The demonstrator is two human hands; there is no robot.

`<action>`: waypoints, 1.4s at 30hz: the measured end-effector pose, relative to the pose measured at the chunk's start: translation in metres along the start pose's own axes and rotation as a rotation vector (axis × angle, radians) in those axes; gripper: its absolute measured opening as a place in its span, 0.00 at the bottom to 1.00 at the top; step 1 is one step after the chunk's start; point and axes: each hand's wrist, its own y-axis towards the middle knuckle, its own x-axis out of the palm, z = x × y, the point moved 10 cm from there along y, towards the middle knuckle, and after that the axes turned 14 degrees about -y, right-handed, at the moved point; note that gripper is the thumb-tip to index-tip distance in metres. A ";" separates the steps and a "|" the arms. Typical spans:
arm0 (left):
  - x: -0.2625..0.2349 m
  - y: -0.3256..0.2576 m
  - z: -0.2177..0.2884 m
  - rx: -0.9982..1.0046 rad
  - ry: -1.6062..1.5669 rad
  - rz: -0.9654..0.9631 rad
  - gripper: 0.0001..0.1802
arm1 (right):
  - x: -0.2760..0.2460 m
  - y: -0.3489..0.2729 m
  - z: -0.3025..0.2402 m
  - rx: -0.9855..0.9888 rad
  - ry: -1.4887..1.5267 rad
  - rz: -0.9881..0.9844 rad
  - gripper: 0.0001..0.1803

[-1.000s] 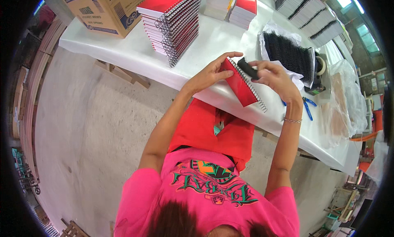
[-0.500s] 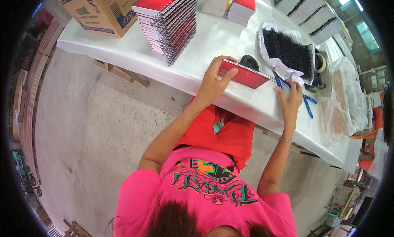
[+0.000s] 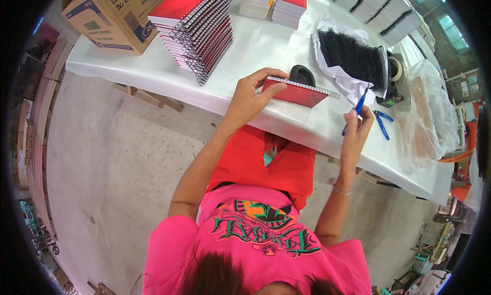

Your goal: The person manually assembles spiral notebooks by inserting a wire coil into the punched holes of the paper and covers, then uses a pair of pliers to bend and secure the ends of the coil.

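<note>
My left hand [image 3: 250,97] grips the near left corner of a red spiral notebook [image 3: 299,93] that lies on the white table [image 3: 266,44], its wire coil along the far edge. My right hand [image 3: 356,131] holds blue-handled pliers [image 3: 358,109], lifted just off the table to the right of the notebook. A second blue-handled tool [image 3: 381,124] lies on the table beside that hand. A black round object [image 3: 302,74] sits just behind the notebook.
A tall stack of red spiral notebooks [image 3: 197,24] stands at the left, next to a cardboard box [image 3: 110,14]. A white bag of black wire coils [image 3: 353,57] lies at the right, with a tape roll [image 3: 395,70] and clear plastic bags [image 3: 427,116] beyond.
The notebook went from held up in both hands to lying flat on the table. My right hand let go of it, moved right and picked up the blue pliers.
</note>
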 end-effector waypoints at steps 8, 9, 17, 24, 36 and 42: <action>-0.001 0.003 -0.006 -0.063 -0.029 -0.023 0.11 | 0.085 -0.090 -0.111 -0.473 -0.207 -0.191 0.35; -0.001 0.003 -0.007 -0.082 0.015 -0.031 0.11 | 0.091 -0.093 -0.110 -0.484 -0.215 -0.199 0.35; -0.004 -0.002 -0.006 -0.007 -0.012 -0.051 0.13 | 0.098 -0.095 -0.101 -0.388 -0.211 -0.202 0.35; -0.004 -0.005 -0.009 -0.074 0.039 -0.034 0.14 | 0.099 -0.096 -0.103 -0.403 -0.252 -0.183 0.34; 0.006 -0.018 0.023 0.254 0.265 0.055 0.14 | 0.128 -0.113 -0.092 0.463 0.990 -1.147 0.22; -0.015 -0.009 0.072 0.185 0.312 0.187 0.12 | 0.059 -0.030 -0.036 -0.065 -0.049 -0.767 0.22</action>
